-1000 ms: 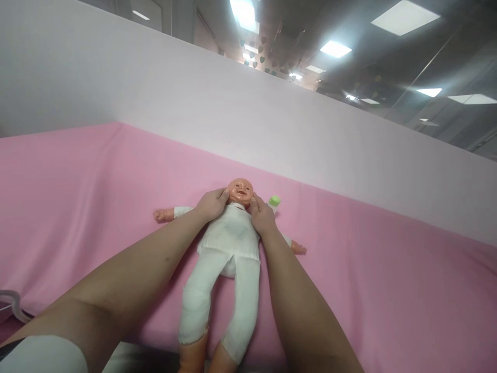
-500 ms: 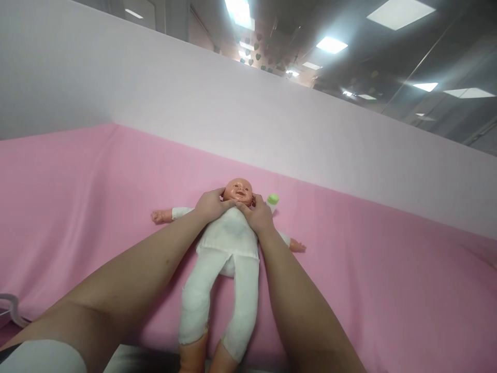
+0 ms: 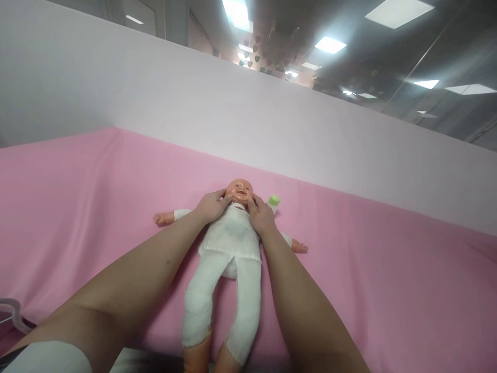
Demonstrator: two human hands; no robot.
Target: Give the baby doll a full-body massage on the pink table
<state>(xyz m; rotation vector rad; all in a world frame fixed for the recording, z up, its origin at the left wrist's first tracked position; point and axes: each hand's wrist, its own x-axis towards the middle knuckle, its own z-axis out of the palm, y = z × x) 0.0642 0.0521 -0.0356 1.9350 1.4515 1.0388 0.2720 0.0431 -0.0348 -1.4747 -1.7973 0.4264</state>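
A baby doll (image 3: 231, 243) in a white suit lies on its back on the pink sheet (image 3: 97, 197), head away from me and arms spread. My left hand (image 3: 212, 205) rests on its left shoulder with the thumb against the cheek. My right hand (image 3: 261, 216) lies on the other shoulder, thumb touching the opposite cheek. The fingers of both hands curve round the neck and shoulders. The doll's bare feet reach the bottom edge of the view.
A small bottle with a green cap (image 3: 274, 201) stands just right of the doll's head. A pale partition wall (image 3: 194, 114) rises behind the sheet. A grey curved object (image 3: 13, 313) shows at the lower left edge.
Half a second ago both thumbs met under the doll's chin; now they have slid apart onto the cheeks. The doll has not shifted.
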